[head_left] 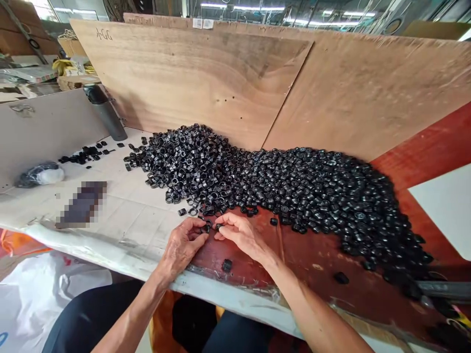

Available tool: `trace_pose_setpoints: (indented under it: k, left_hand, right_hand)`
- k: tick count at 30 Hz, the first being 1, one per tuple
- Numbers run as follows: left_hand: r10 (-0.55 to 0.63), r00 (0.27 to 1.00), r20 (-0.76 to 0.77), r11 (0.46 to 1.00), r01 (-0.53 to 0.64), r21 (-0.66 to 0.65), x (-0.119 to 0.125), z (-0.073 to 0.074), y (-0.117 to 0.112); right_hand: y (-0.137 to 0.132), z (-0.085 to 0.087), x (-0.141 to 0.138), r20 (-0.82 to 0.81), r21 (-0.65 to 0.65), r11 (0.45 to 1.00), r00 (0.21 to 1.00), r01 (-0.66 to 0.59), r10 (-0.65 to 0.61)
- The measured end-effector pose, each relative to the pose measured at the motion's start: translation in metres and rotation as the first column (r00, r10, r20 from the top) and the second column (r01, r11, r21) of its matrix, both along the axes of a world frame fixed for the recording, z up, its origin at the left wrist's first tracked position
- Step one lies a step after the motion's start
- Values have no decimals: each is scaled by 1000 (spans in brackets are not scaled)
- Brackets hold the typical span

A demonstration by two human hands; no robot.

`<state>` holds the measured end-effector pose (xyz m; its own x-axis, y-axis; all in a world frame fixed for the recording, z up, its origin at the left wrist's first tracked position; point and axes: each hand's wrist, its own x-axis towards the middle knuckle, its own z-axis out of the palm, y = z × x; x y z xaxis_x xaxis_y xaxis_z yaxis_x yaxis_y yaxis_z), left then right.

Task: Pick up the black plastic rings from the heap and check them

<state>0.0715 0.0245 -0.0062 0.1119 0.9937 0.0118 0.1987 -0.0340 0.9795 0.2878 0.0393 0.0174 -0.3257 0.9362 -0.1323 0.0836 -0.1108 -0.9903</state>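
Observation:
Close together near the table's front edge, both hands are pinched on small black parts. My left hand (186,242) grips a black plastic ring (206,226) between thumb and fingertips. Just to its right, my right hand (241,235) pinches a small black plastic piece (218,227), mostly covered by the fingers. Behind the hands lies a heap of black rings (187,152). It runs rightward into a larger heap of rounded black caps (312,186). One loose black piece (227,265) rests on the red-brown surface below my right hand.
An upright plywood board (206,73) closes off the back. A dark bottle (106,113) stands at the back left, near a small scatter of black bits (86,154). A plastic bag (40,174) lies at far left, a blurred dark object (83,203) nearer. Another black piece (341,278) sits front right.

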Motion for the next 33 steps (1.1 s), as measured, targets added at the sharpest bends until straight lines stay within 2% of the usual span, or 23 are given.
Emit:
trace_pose_setpoints:
  k: [4,7,12,16,19,22,26,30,33]
  left_hand:
    - [-18,1000,10,999,18,41,0,-2,1]
    - [-25,1000,-9,998,25,63,0,0,0]
    - [-33,999,-35,998,35,56,1,5,-4]
    - [-40,996,77,999,41,-22,3,9,-7]
    - [-67,989,132,997,71,-30,2,11,-8]
    - [-51,995,86,996,45,76,0,10,-7]
    - [-27,999,25,969,20,247,-2,10,-6]
    - [-42,999,30,955,31,294,-2,11,-6]
    - [-58,997,41,957,44,287,-3,9,-7]
  right_hand:
    - [2,-9,0,-25,32,998,998,54,-53]
    - [3,-11,-5,36,139,986,995,89,-95]
    - [-6,2,-13,113,243,969,991,49,-79]
    - [-13,11,-16,192,344,939,977,20,-91]
    - [-14,11,-16,203,409,912,972,24,-117]
    - [-14,9,-17,199,461,887,971,28,-134]
    - [-16,8,-18,204,506,862,966,33,-157]
    - [-18,7,-20,244,468,883,958,20,-151]
    - [-19,1,-23,291,497,868,941,4,-171]
